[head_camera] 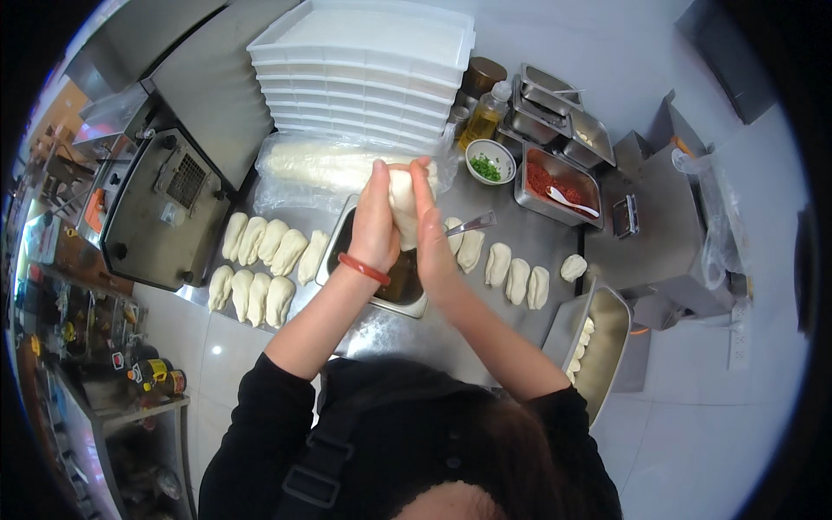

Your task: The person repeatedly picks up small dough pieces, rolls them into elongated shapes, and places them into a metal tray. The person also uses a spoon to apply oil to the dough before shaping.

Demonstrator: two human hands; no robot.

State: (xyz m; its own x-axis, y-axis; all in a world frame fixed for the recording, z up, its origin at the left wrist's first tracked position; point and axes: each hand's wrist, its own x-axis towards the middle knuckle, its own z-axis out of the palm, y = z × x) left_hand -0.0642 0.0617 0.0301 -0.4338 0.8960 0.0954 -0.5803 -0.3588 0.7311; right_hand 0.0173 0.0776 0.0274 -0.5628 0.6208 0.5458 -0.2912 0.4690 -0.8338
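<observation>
Between my two palms is an elongated piece of dough [403,208], held over a metal pan of dark liquid [400,286]. My left hand [375,224] presses on its left side, a red bangle on the wrist. From the other side my right hand [432,244] presses against it with the fingers straight. A metal handle [473,223] sticks out beside my right hand; its lower end is hidden. Two rows of dough pieces [271,240] lie on the steel table left of the pan. More dough pieces [498,264] lie to its right.
White stacked trays [364,71] stand at the back, with plastic-wrapped dough [325,166] before them. At back right are a bowl of chopped green herbs [492,155], an oil bottle [485,117] and a steel pan of red seasoning [533,170]. A deep steel container [608,344] holds small dough pieces.
</observation>
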